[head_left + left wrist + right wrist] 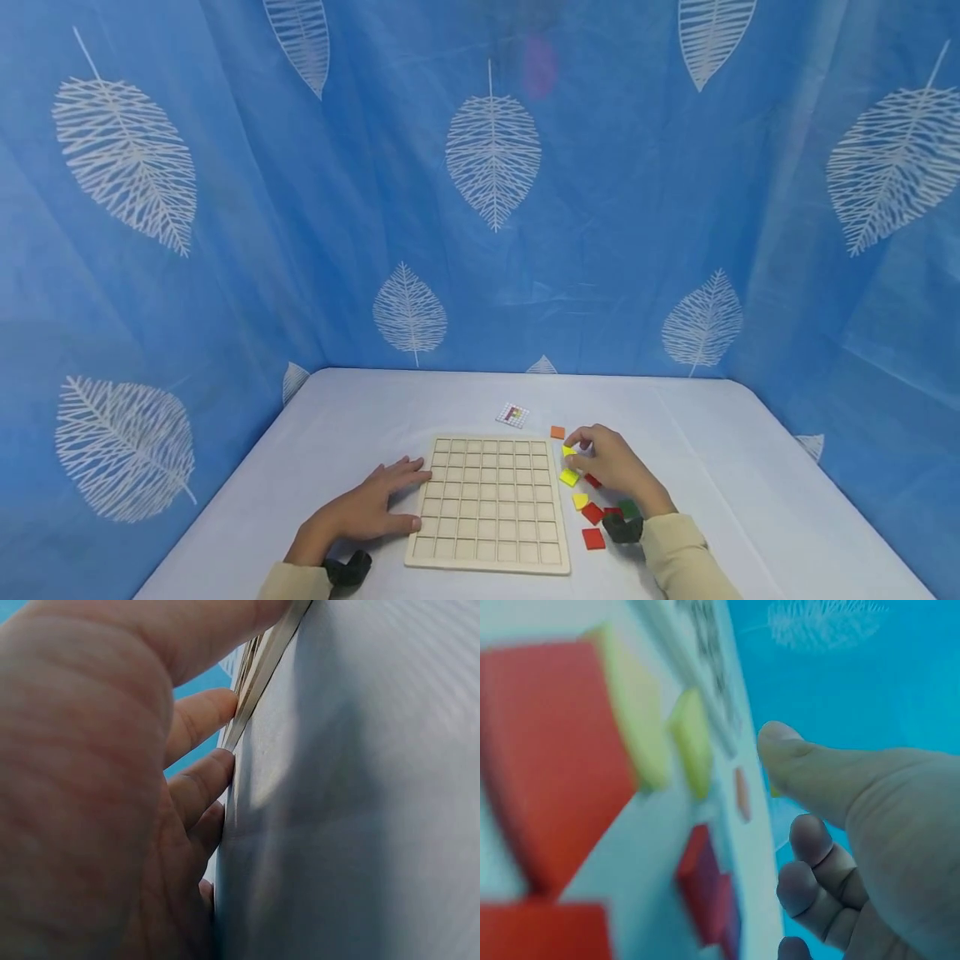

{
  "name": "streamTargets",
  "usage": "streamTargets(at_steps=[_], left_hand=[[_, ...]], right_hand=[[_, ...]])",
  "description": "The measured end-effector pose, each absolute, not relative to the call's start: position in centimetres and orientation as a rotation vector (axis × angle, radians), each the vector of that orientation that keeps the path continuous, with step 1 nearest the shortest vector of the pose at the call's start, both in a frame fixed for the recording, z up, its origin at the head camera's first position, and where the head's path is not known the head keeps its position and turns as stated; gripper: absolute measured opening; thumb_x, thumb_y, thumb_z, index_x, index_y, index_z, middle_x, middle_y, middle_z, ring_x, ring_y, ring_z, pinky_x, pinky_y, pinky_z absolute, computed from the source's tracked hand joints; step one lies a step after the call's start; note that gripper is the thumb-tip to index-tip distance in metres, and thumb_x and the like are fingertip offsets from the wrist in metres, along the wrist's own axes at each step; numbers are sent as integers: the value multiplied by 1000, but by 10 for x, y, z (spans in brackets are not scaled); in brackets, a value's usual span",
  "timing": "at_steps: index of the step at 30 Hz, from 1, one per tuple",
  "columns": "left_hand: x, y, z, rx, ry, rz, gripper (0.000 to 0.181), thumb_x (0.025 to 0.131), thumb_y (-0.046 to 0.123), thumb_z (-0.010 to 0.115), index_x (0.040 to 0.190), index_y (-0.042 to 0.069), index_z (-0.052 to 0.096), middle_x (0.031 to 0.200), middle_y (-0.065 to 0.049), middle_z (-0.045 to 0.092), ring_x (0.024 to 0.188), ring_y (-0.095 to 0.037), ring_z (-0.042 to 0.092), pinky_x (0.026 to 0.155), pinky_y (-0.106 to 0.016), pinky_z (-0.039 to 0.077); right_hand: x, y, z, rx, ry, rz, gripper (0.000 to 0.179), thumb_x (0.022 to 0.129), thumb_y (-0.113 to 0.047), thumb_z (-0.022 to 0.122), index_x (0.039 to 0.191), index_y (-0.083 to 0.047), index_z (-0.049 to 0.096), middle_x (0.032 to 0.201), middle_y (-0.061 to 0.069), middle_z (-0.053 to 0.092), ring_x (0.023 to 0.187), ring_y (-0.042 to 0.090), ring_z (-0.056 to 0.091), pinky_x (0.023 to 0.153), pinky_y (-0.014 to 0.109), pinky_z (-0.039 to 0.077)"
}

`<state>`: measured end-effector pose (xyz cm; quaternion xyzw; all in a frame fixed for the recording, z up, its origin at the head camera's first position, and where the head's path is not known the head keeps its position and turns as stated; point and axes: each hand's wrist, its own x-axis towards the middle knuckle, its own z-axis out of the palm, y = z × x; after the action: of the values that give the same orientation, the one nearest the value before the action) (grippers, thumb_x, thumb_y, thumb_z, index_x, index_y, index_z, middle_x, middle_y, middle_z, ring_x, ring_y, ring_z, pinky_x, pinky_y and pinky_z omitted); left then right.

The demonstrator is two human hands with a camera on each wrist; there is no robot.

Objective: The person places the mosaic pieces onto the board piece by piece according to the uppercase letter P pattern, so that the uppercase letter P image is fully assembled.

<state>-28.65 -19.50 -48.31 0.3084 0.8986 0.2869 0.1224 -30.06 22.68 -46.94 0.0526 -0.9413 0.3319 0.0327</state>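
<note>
A pale wooden board with a grid of square recesses lies flat on the table. My left hand rests at its left edge, fingers spread and fairly straight, thumb and fingertips right at the rim. Off the board's right side, my right hand pinches a yellow tile between thumb and forefinger. In the right wrist view only a sliver of that yellow tile shows behind the thumb. Just below the hand lie another yellow tile and a yellow piece with a rounded edge.
Several red tiles and a green one lie near the right wrist. An orange tile sits beyond the board's far right corner. Behind the board is a small card with a coloured grid pattern. A blue leaf-print curtain surrounds the white table.
</note>
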Motion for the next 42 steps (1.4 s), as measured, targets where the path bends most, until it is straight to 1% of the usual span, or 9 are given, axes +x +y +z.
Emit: streamTargets(at_steps=[2, 5, 10, 16, 26, 33, 38, 42], left_hand=[[-288, -196, -483, 899, 2632, 829, 76, 89, 54, 69, 152, 19, 45, 164, -13, 31, 154, -44, 19, 119, -74, 7], [-289, -196, -483, 901, 2635, 826, 76, 89, 54, 69, 152, 19, 46, 164, -13, 31, 154, -43, 19, 119, -73, 7], [-289, -195, -483, 881, 2620, 852, 76, 88, 53, 70, 151, 18, 47, 164, -12, 30, 154, -42, 18, 120, -72, 6], [-288, -194, -486, 873, 2628, 839, 76, 88, 56, 69, 151, 20, 47, 165, -11, 30, 154, -42, 18, 120, -71, 7], [-289, -194, -487, 863, 2635, 830, 77, 87, 57, 69, 151, 22, 46, 165, -11, 30, 155, -40, 17, 121, -71, 6], [-289, -194, -485, 869, 2636, 826, 77, 88, 57, 69, 152, 21, 46, 165, -10, 31, 155, -40, 18, 121, -70, 8], [-288, -195, -485, 858, 2637, 832, 77, 87, 57, 69, 152, 21, 46, 165, -10, 30, 155, -40, 18, 121, -70, 7], [-288, -195, -484, 851, 2639, 830, 77, 87, 57, 69, 152, 21, 46, 165, -10, 30, 155, -39, 18, 122, -69, 7]], right_hand=[[-300, 222, -463, 205, -2881, 1005, 19, 86, -18, 80, 103, -19, 72, 97, 1, 61, 83, 17, 51, 68, 29, 46], [-300, 213, -455, 259, -2852, 969, 21, 86, -17, 80, 105, -19, 72, 98, 0, 63, 85, 15, 52, 71, 30, 48], [-303, 198, -451, 301, -2792, 941, 18, 88, -18, 79, 105, -18, 72, 95, -1, 62, 84, 13, 52, 74, 31, 47], [-304, 179, -456, 291, -2719, 1005, 18, 88, -19, 78, 105, -16, 74, 91, -4, 65, 82, 11, 54, 72, 29, 48], [-308, 154, -469, 212, -2690, 1100, 21, 90, -21, 76, 109, -15, 73, 94, -2, 65, 80, 11, 55, 67, 28, 46], [-312, 140, -478, 214, -2675, 1178, 18, 90, -21, 76, 106, -13, 73, 90, -3, 64, 77, 9, 57, 66, 27, 48], [-312, 132, -483, 277, -2674, 1240, 15, 90, -17, 76, 104, -11, 73, 87, -2, 62, 73, 10, 53, 62, 24, 45], [-312, 129, -484, 276, -2680, 1250, 14, 90, -16, 75, 103, -12, 74, 86, -2, 61, 73, 10, 51, 62, 24, 43]])
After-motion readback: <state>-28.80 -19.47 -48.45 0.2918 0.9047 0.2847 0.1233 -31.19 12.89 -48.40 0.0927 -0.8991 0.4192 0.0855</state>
